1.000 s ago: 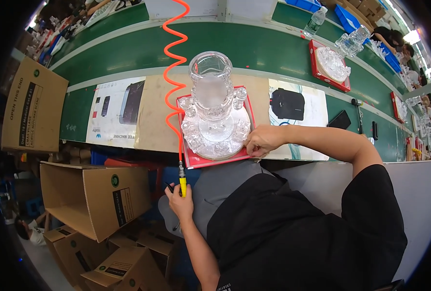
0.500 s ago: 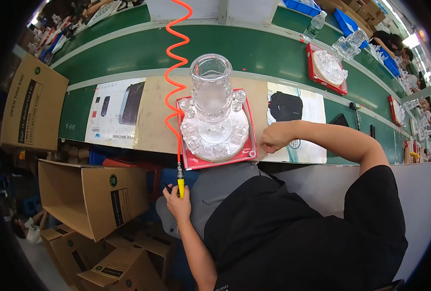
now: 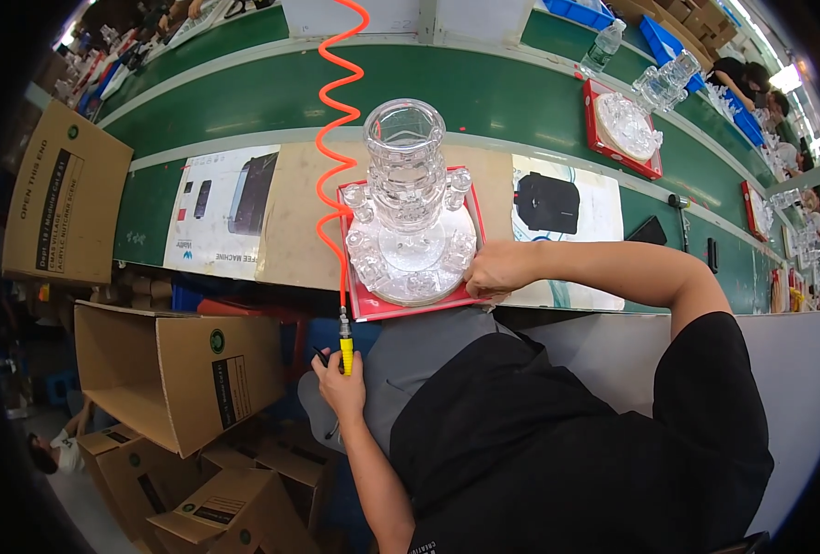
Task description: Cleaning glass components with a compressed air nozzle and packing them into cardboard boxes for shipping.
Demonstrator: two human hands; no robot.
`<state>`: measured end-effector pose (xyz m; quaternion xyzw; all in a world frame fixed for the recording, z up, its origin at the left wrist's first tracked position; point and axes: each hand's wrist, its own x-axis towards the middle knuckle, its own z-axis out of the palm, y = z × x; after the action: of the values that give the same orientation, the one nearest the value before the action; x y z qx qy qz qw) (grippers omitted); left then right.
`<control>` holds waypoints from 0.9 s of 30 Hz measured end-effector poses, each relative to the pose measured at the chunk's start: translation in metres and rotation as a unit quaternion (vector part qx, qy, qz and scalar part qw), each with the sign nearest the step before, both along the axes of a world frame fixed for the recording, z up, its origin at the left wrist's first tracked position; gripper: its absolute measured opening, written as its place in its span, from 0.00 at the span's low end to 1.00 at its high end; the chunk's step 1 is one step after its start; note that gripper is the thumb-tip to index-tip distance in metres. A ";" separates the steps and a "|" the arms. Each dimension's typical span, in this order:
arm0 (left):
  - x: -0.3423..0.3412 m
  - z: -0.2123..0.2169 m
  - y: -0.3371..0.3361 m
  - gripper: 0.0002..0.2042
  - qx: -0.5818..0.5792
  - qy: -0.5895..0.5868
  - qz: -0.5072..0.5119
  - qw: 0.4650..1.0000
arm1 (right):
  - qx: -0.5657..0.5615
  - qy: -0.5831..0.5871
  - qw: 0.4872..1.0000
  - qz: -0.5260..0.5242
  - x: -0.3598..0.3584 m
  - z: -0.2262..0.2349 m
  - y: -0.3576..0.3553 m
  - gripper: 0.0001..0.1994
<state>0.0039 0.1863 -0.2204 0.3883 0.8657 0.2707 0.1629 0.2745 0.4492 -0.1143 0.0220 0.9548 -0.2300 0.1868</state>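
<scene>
Back against the near right corner of the shallow red box (image 3: pixel 365 307) is the person's right hand (image 3: pixel 489 270), which half a second ago was apart from it, to the right. At the desk's left end stands a brown carton (image 3: pixel 66 198); below the near edge an open carton (image 3: pixel 209 383) lies with its mouth facing left. On the desk (image 3: pixel 520 90), near that edge, comes a cardboard panel (image 3: pixel 209 242) printed with an appliance. A coiled orange hose (image 3: pixel 336 163) hangs down past the near edge to a yellow-and-black air gun (image 3: pixel 347 349), grasped by the left hand (image 3: pixel 343 388) beside the lap. Just right of the hose, the red box juts over the near edge; in it rests a clear acrylic ornament (image 3: pixel 408 198), an upright cylinder with small figures around its round base. Right-hand fingers are bent at the corner; whether they pinch anything I cannot tell. Farther right lie a second printed panel (image 3: pixel 597 263), then, toward the far edge, a clear bottle (image 3: pixel 602 48) and another red box (image 3: pixel 598 140) with a similar ornament (image 3: pixel 624 126).
</scene>
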 end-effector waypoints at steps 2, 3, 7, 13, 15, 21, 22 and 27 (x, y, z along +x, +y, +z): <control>0.000 0.001 0.000 0.16 -0.004 -0.002 0.003 1.000 | 0.012 -0.013 1.000 0.005 -0.001 -0.002 -0.001 0.07; 0.000 0.001 -0.001 0.16 -0.002 0.001 0.000 1.000 | 0.000 -0.005 1.000 0.009 -0.002 -0.005 0.000 0.07; 0.000 0.001 0.001 0.16 -0.009 -0.007 0.004 1.000 | -0.040 0.070 0.997 0.001 0.005 -0.011 -0.001 0.08; -0.001 0.001 0.000 0.17 -0.006 -0.004 0.001 1.000 | -0.041 0.111 0.993 0.006 0.013 -0.022 -0.001 0.09; 0.000 0.002 0.001 0.16 -0.005 -0.005 0.004 1.000 | -0.043 0.107 0.993 -0.003 0.016 -0.020 -0.003 0.09; -0.001 0.001 0.000 0.17 -0.006 0.003 0.004 1.000 | -0.004 0.077 0.997 -0.021 0.019 -0.010 -0.015 0.11; -0.001 0.000 0.000 0.17 -0.005 0.011 0.000 1.000 | 0.030 0.102 0.994 -0.022 0.020 -0.013 -0.019 0.12; 0.000 0.004 0.001 0.17 -0.012 -0.007 0.008 1.000 | 0.117 0.080 0.989 -0.050 0.016 -0.030 -0.037 0.12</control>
<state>0.0044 0.1870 -0.2167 0.3778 0.8707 0.2642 0.1715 0.2903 0.4124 -0.1441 0.0732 0.9848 -0.1267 0.0939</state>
